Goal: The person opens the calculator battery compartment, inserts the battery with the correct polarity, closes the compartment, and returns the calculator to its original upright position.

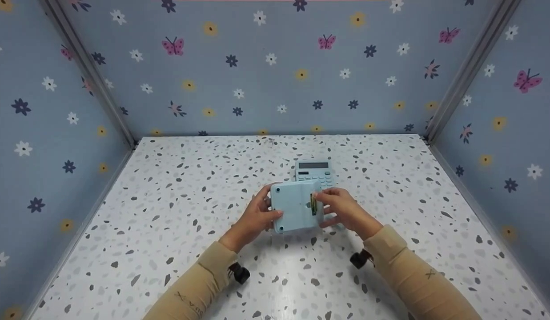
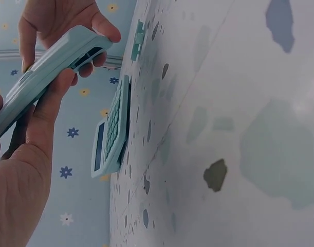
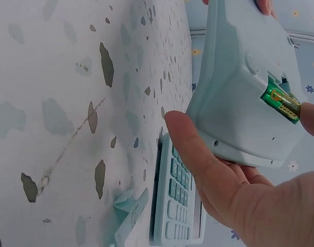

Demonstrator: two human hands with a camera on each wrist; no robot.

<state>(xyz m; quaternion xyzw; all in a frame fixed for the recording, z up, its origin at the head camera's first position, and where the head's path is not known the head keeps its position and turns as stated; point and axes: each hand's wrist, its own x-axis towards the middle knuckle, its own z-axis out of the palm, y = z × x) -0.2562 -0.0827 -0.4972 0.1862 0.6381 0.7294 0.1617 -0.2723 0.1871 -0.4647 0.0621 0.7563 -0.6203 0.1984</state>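
Note:
My left hand [image 1: 257, 213] grips a light blue calculator [image 1: 292, 209] by its left side, holding it back side up above the table. A green and gold battery [image 3: 281, 102] sits slanted in the compartment on its back. My right hand [image 1: 348, 211] is at the calculator's right edge. One of its fingertips rests on the battery's end, while other fingers curl under the display side, as the left wrist view shows. A further finger [image 3: 185, 134] stretches out below the calculator, toward the table.
Behind the held calculator a second light blue calculator [image 1: 314, 165] lies keys up on the speckled table [image 1: 190, 222]. A small light blue battery cover [image 3: 131, 221] lies on the table near it. Flower-patterned walls [image 1: 275, 62] enclose the table's back and sides.

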